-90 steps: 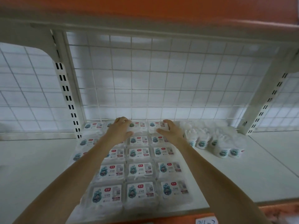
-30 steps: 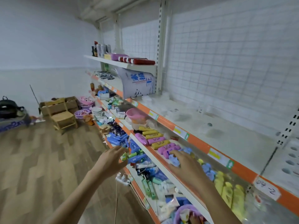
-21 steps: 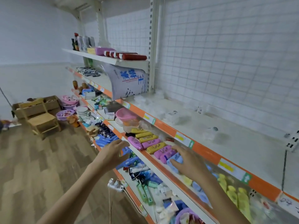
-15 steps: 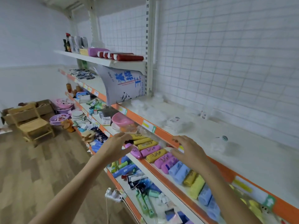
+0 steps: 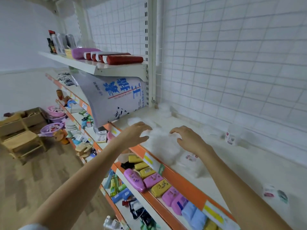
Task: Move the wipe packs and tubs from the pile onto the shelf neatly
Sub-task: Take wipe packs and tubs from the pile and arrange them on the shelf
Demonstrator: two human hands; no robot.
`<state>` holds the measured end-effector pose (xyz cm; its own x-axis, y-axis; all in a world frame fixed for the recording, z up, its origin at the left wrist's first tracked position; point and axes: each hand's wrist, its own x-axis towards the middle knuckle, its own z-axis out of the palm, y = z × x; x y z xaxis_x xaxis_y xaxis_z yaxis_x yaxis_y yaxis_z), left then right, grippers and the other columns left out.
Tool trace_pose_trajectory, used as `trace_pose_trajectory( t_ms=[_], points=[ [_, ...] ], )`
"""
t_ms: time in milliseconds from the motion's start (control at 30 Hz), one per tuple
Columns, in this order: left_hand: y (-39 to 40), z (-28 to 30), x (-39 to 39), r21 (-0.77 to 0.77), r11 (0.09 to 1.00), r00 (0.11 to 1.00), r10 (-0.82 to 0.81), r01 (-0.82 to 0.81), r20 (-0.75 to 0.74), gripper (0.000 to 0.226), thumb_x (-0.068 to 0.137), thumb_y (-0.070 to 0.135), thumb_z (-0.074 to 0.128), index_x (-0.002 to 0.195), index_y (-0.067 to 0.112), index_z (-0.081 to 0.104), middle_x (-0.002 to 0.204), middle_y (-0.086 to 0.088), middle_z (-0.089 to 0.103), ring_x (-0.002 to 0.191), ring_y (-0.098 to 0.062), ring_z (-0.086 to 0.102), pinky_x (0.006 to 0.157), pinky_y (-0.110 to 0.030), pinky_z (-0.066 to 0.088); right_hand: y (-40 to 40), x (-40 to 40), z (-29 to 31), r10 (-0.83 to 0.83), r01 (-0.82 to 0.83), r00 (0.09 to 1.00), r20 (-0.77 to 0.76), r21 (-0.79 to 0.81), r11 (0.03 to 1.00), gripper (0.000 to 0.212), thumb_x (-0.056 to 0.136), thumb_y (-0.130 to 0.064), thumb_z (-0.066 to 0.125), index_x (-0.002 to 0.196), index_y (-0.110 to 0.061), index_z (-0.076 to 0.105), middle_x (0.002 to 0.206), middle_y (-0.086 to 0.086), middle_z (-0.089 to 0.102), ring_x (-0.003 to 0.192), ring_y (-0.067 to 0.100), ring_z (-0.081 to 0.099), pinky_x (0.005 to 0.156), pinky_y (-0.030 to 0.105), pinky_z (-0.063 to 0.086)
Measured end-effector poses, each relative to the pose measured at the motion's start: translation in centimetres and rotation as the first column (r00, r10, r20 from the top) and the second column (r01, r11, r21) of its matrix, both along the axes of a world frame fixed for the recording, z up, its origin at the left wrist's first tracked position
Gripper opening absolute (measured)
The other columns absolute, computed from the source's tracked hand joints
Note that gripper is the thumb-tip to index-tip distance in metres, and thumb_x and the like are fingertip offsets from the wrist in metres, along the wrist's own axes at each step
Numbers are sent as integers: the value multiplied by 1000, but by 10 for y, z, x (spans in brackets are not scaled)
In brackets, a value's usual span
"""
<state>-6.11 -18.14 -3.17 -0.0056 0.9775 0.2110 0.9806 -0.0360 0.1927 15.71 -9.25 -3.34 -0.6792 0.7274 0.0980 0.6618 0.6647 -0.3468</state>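
A loose pile of clear-wrapped white wipe packs (image 5: 163, 144) lies on the white shelf (image 5: 249, 165), blurred. My left hand (image 5: 135, 132) hovers over its left side, fingers spread, holding nothing. My right hand (image 5: 189, 138) hovers over its right side, fingers curled apart, also holding nothing. A flat wipe pack (image 5: 190, 161) lies just below my right wrist. A clear tub (image 5: 231, 136) with a pink label stands near the wire back. A small labelled pack (image 5: 272, 193) lies further right.
A large white sack with blue characters (image 5: 114, 98) leans at the shelf's left end under an upper shelf (image 5: 93, 65) of red rolls. The lower shelf holds soap packs (image 5: 149, 178). A wooden chair (image 5: 23, 140) stands on the floor at left.
My view swung left from the tidy rows of packs to the pile. Both hands rose from below the shelf edge and now hover over the pile.
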Motion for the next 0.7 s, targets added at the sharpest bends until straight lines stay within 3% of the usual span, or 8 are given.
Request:
trace_pose_trajectory(
  t_ms=[100,200,267,400,500,600,700],
  points=[
    [39,-11,-8,-60,993,992,-101,106,78,40,92,26,54,131,20,49,132,-2,47,123,-17,44,98,-22,31,19,-9,-8,58,-45,996,63,-190,981,45,91,-5,42,130,-24,49,131,2,39,118,20,45,77,14,42],
    [75,-28,-14,-128,973,977,-180,194,110,41,93,25,53,132,17,48,137,-7,45,130,-19,38,104,-21,25,34,-20,-17,27,-12,998,60,-244,970,47,87,0,40,126,-22,55,129,5,46,120,22,47,95,28,41],
    [93,-39,-18,-183,956,972,-215,229,94,41,94,27,50,134,17,46,143,-9,40,135,-18,32,107,-20,20,40,-25,-20,7,9,997,77,-213,977,48,87,1,39,125,-23,56,131,4,48,121,20,46,100,31,37],
    [125,-51,-33,-197,919,940,-334,342,73,49,94,40,43,137,18,42,145,-8,38,136,-22,32,110,-27,23,41,-26,-24,22,13,991,136,-252,968,41,95,-22,48,136,-24,46,137,3,44,127,17,40,106,28,31],
    [143,-51,-41,-185,899,917,-399,397,29,53,89,29,57,139,26,39,145,-2,34,133,-19,31,106,-31,31,39,-22,-22,27,54,981,191,-405,913,62,90,-36,57,144,-31,28,140,0,33,131,14,31,108,22,23],
    [161,-54,-48,-113,885,890,-456,452,-6,48,88,29,59,133,28,43,137,-1,41,126,-20,36,100,-34,38,39,-22,-12,-22,147,960,279,-434,889,69,87,-38,61,144,-38,23,129,0,34,120,14,34,96,19,30],
    [176,-60,-56,-62,865,866,-500,498,-15,46,87,35,59,130,28,46,132,-3,44,120,-24,40,99,-36,37,43,-22,-13,-144,244,958,246,-446,861,66,83,-40,65,140,-41,31,105,-7,36,102,10,36,77,11,32]
  ],
)
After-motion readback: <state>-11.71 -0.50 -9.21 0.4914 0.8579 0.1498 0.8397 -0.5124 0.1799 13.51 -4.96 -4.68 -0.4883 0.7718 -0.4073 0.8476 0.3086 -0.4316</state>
